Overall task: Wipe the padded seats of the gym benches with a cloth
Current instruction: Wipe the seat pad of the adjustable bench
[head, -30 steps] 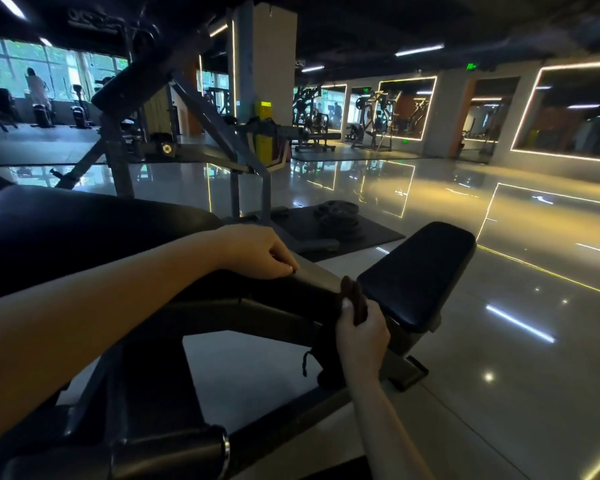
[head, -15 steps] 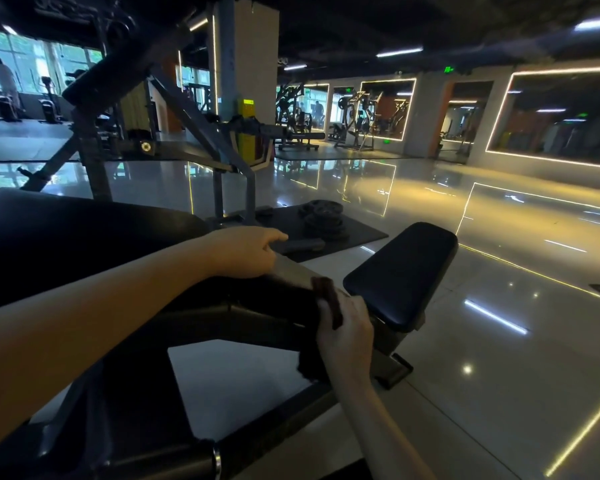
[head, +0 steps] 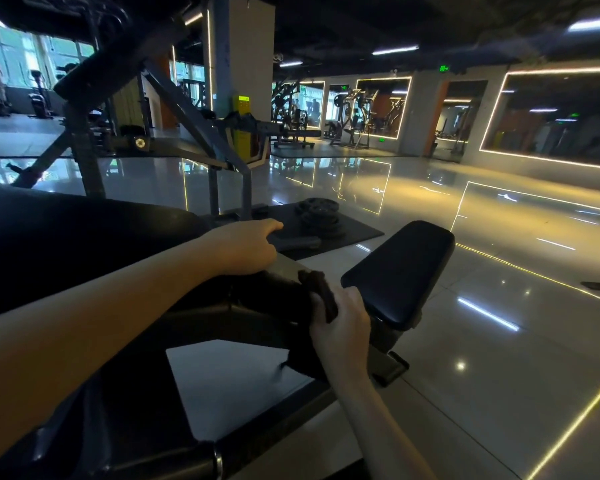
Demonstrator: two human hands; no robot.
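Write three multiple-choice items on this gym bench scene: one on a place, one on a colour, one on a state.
1. Where do the weight plates lie?
A. On a wall rack
B. On the dark floor mat
C. In a basket

2. What colour is the seat pad?
A. Black
B. Red
C. White

3. What is the right hand doing?
A. Hanging with nothing in it
B. Gripping the cloth
C. Lying flat on the floor

Answers:
1 B: the plates are stacked on the mat.
2 A: the pad's cover is black with a dull sheen.
3 B: its fingers curl round the dark cloth.
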